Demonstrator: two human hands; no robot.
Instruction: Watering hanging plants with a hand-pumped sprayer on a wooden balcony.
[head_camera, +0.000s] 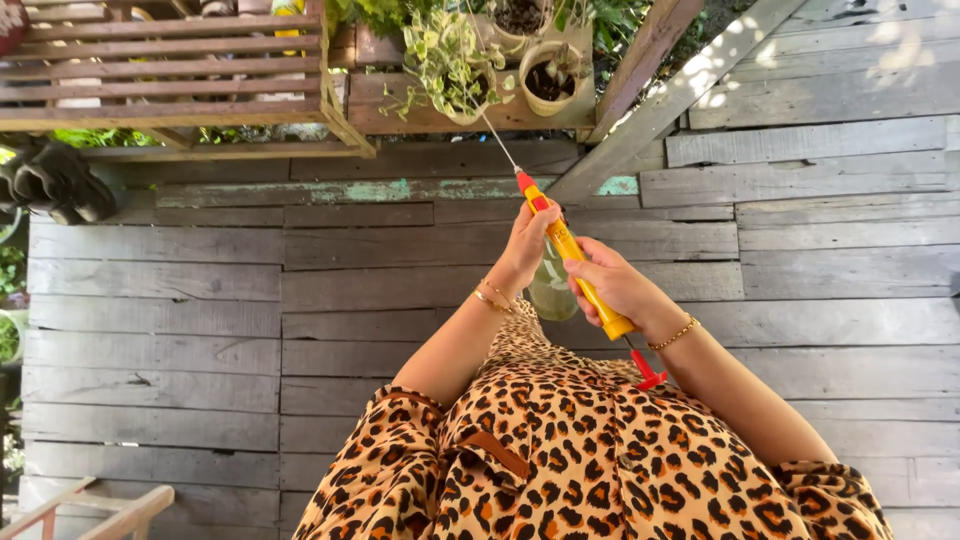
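Wooden deck (200, 300): both grips, left hand (528, 245) and right hand (612, 285), clasp the sprayer (575, 265); its jet could miss the pots (545, 75) beyond.

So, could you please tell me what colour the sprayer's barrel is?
Yellow, with red ends; the sprayer shows best in the head view.

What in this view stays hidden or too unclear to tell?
Head view:
- Green bottle: mostly hidden behind the left hand and the yellow pump sprayer.
- Red plunger handle: its rod is partly covered by the right hand.
- Spray from the thin nozzle: too fine to see.
- Wooden crate: contents masked by slats, cut off by the top edge.
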